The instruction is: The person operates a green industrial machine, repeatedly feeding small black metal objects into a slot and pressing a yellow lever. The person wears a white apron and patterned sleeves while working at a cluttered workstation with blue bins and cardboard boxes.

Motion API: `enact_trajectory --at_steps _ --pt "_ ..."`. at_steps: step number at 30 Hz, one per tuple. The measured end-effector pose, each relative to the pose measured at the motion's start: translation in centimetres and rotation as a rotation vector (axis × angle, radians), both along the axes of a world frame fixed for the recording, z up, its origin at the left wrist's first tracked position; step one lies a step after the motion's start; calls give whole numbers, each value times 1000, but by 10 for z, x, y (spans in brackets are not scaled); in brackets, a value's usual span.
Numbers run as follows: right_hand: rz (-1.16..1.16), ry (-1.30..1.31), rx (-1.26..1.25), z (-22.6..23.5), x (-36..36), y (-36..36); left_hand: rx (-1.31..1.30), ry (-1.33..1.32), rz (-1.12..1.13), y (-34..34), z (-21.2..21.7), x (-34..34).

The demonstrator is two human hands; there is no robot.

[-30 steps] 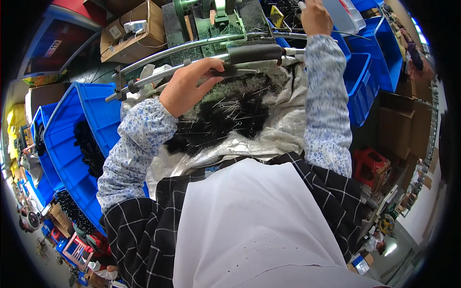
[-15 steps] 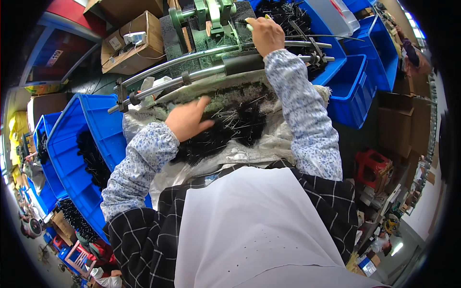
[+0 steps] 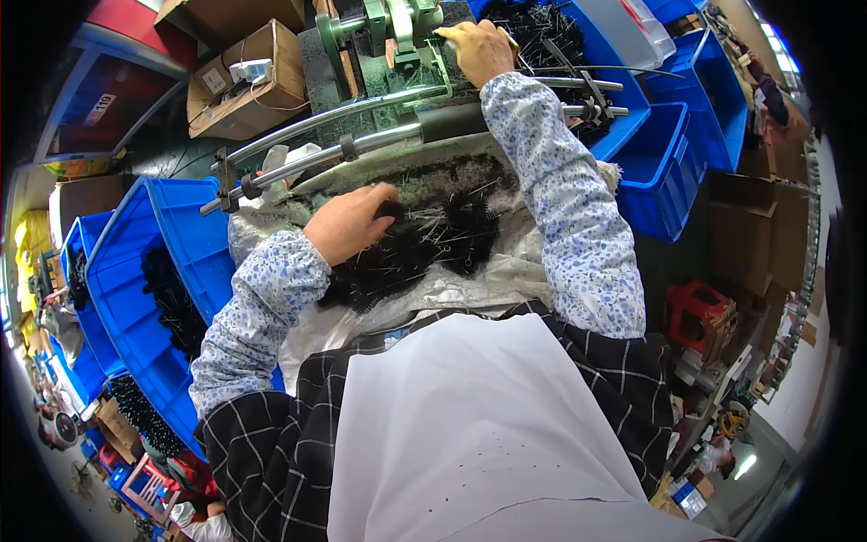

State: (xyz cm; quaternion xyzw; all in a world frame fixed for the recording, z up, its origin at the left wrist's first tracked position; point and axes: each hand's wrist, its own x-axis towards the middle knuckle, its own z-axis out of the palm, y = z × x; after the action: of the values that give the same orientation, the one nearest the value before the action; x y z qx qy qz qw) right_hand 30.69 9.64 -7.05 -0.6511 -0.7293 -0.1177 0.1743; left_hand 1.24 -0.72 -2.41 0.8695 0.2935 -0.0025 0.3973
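Note:
A pile of small black bristle brushes with thin looped wire stems lies on a pale cloth in front of me. At the pile's upper left, my left hand curls its thumb and fingers around a dark bristly brush. My right hand reaches over the metal rods to a green machine. Its fingers are closed by the machine's right side, and whatever they hold is hidden. Two shiny rods run between the machine and the pile.
A blue bin with black brushes stands at left, a cardboard box behind it. More brushes fill a blue container beyond my right hand. Another blue bin is at right, above a red machine.
My left hand has gone from spread fingers to curled ones around a dark brush. My right hand has shifted left toward the machine.

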Motion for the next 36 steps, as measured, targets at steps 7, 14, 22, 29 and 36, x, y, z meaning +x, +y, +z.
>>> enact_trajectory --at_steps 7,14,22,29,36 --pt "-238 -52 -50 10 9 -22 -69 28 122 10 33 6" --pt "-130 106 3 5 -13 -20 6 -149 120 11 36 4" --pt "-144 26 61 12 -66 -12 16 -198 101 11 36 6" --pt "-161 -22 33 3 -5 -18 4 -280 125 17 42 -6" --pt "-164 175 -118 10 47 2 0 -340 67 17 32 6"
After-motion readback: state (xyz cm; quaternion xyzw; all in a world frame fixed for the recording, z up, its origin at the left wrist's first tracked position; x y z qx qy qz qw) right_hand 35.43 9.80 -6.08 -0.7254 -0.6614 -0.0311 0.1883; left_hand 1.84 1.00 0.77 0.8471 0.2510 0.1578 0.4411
